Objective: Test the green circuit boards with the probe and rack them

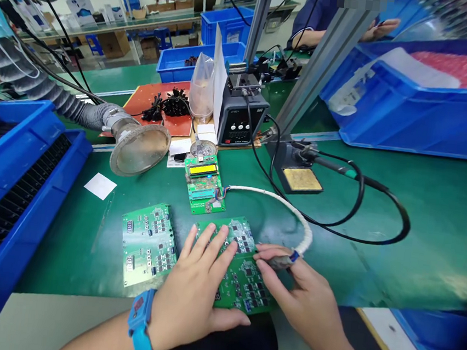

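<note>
My left hand (200,284) lies spread over a green circuit board panel (248,283) at the table's front edge, with its fingers stretched out across it. In my right hand (300,291) is a grey connector (280,262) on a white-wrapped cable (281,196), pinched at the panel's right side; whether its tip touches the board is hidden by my fingers. The cable runs back to a small green programmer board (204,186) with a lit yellow display and a blue light. Left of my hand lies a second circuit board panel (148,244).
A soldering station (243,118) stands at the back, its iron (333,165) resting in a stand with a yellow sponge (301,179). A fume extractor hood (140,147) hangs at left. Blue bins (421,116) flank the table. A co-worker's hand (382,29) shows behind.
</note>
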The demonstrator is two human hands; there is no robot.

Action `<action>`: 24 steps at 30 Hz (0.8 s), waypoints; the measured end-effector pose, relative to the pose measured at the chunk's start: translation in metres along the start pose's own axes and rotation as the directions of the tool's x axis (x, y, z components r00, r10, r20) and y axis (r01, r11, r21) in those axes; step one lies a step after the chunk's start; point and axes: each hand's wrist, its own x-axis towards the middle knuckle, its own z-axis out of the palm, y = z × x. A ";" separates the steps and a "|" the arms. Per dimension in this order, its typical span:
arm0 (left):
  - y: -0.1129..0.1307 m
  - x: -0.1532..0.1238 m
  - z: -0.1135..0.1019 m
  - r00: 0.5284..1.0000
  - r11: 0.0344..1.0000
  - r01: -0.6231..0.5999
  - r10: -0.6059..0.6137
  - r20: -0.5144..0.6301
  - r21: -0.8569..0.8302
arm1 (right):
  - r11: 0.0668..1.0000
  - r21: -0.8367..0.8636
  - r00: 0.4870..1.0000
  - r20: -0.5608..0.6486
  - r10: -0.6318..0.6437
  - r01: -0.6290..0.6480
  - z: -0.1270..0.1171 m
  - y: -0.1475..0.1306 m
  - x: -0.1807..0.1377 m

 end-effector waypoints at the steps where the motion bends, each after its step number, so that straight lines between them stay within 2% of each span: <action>1: 0.000 0.000 0.000 1.000 1.000 0.004 -0.004 0.000 0.005 | 1.000 0.009 1.000 0.006 0.001 -0.001 0.000 0.001 0.000; 8: -0.002 0.002 -0.003 1.000 1.000 0.008 -0.008 0.008 -0.005 | 0.995 0.055 0.993 0.091 0.078 -0.083 -0.005 0.006 -0.005; 19: -0.005 0.007 -0.007 0.999 1.000 0.020 -0.020 0.028 -0.019 | 0.992 0.067 0.989 0.102 0.104 -0.111 -0.005 0.008 -0.010; 24: 0.000 0.012 -0.014 0.990 0.997 0.074 -0.071 0.124 -0.024 | 0.993 0.065 0.990 0.102 0.095 -0.102 -0.004 0.007 -0.008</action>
